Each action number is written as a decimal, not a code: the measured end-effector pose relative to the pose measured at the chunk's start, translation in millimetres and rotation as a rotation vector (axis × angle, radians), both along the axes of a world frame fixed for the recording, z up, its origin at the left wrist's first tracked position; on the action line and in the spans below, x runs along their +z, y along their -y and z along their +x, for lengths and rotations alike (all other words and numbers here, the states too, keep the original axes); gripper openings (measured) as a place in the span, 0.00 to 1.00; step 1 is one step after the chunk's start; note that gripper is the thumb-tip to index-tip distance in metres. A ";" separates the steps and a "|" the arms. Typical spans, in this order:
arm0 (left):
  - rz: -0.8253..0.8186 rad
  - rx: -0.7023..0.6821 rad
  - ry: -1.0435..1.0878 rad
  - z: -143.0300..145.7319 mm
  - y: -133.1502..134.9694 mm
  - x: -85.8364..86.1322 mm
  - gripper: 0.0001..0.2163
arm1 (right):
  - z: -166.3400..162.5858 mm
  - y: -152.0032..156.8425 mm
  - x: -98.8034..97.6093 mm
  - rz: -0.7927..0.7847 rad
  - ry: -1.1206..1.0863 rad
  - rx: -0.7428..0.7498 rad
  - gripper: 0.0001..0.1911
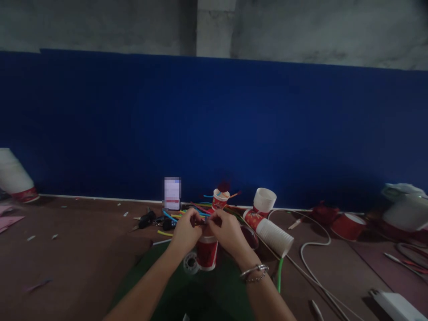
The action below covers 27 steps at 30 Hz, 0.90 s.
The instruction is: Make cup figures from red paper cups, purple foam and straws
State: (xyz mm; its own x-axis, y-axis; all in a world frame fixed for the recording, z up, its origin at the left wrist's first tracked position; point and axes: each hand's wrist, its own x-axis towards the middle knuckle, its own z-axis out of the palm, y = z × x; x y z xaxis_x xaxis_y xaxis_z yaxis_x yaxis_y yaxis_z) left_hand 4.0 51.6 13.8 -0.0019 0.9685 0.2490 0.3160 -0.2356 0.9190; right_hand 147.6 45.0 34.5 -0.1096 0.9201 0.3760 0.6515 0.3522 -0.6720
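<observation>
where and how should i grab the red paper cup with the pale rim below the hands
Probably around the middle of the red paper cup's side wall, coming from the right with the right hand: the cup stands roughly upright with a round wall to wrap, its top sits just under both hands, and a clear ring-shaped roll crowds its left side.

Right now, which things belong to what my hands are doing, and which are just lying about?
Likely in use:
small item, too unclear to name, seemingly pinched by your left hand and right hand
red cup beneath them
perhaps the coloured strips beyond

Probably just lying about:
keys
phone, standing by the blue panel
white cable
</observation>
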 end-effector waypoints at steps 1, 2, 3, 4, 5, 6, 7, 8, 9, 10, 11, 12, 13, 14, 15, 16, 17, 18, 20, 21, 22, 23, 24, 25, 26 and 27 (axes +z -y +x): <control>-0.002 0.010 0.019 1.4 0.2 -0.2 0.09 | 0.1 0.1 0.3 -0.011 -0.012 -0.008 0.05; -0.002 0.020 0.033 2.7 0.5 -0.3 0.09 | 0.3 0.3 0.6 -0.023 -0.024 -0.016 0.05; 0.000 0.031 0.041 3.7 0.8 -0.3 0.09 | 0.5 0.6 1.1 -0.036 -0.034 -0.025 0.05; 0.003 0.038 0.044 4.5 1.1 -0.2 0.09 | 0.7 0.8 1.7 -0.046 -0.040 -0.029 0.05; 0.007 0.041 0.046 4.9 1.3 -0.1 0.09 | 1.0 1.0 2.4 -0.051 -0.043 -0.030 0.05; 0.009 0.039 0.046 4.9 1.5 0.0 0.09 | 1.2 1.2 3.2 -0.052 -0.040 -0.029 0.05; 0.009 0.031 0.044 4.4 1.5 0.1 0.09 | 1.3 1.4 3.9 -0.052 -0.037 -0.026 0.05; 0.010 0.021 0.043 3.7 1.4 0.2 0.09 | 1.3 1.6 4.6 -0.050 -0.037 -0.020 0.05; 0.012 0.009 0.041 2.7 1.2 0.3 0.09 | 1.3 1.8 5.2 -0.048 -0.036 -0.010 0.05; 0.012 0.000 0.038 1.5 0.9 0.6 0.08 | 1.2 2.1 5.8 -0.042 -0.032 0.000 0.05; 0.014 -0.004 0.033 0.4 0.7 0.9 0.09 | 1.1 2.5 6.2 -0.033 -0.021 0.010 0.05; 0.015 -0.004 0.025 -0.6 0.7 1.6 0.09 | 0.9 2.9 6.6 -0.021 -0.006 0.017 0.05; 0.017 -0.003 0.017 -1.4 0.8 2.4 0.09 | 0.8 3.3 6.9 -0.009 0.012 0.021 0.05; 0.017 -0.003 0.011 -2.0 1.0 3.6 0.09 | 0.7 3.6 7.0 0.001 0.029 0.024 0.05; 0.011 -0.006 0.008 -2.3 1.5 5.0 0.09 | 0.6 3.8 7.1 0.008 0.042 0.026 0.05; 0.001 -0.012 0.008 -2.3 2.0 6.4 0.09 | 0.6 3.8 6.9 0.010 0.048 0.028 0.05; -0.012 -0.018 0.012 -2.1 2.6 7.9 0.09 | 0.7 3.6 6.6 0.008 0.049 0.030 0.05; -0.024 -0.023 0.018 -1.7 3.1 9.3 0.10 | 0.7 3.3 6.2 0.006 0.047 0.031 0.05; -0.038 -0.023 0.026 -0.7 3.8 11.0 0.10 | 0.8 2.4 5.1 0.001 0.043 0.022 0.05; -0.037 -0.018 0.026 -0.2 3.9 11.2 0.10 | 0.7 2.0 4.6 -0.002 0.040 0.012 0.05; -0.033 -0.011 0.024 0.2 3.8 11.1 0.10 | 0.6 1.7 4.1 -0.008 0.037 0.003 0.05; -0.029 -0.008 0.023 0.3 3.6 10.6 0.10 | 0.4 1.5 3.8 -0.015 0.029 -0.005 0.05; -0.026 -0.010 0.024 0.2 3.4 9.9 0.10 | 0.1 1.4 3.6 -0.023 0.016 -0.010 0.05; -0.023 -0.017 0.025 -0.1 3.2 9.2 0.10 | -0.3 1.4 3.6 -0.031 -0.002 -0.010 0.05; -0.018 -0.028 0.025 -0.6 3.1 8.7 0.10 | -0.9 1.6 3.7 -0.039 -0.025 -0.007 0.04; -0.010 -0.042 0.026 -1.3 3.2 8.5 0.10 | -1.5 2.0 3.9 -0.046 -0.050 -0.005 0.03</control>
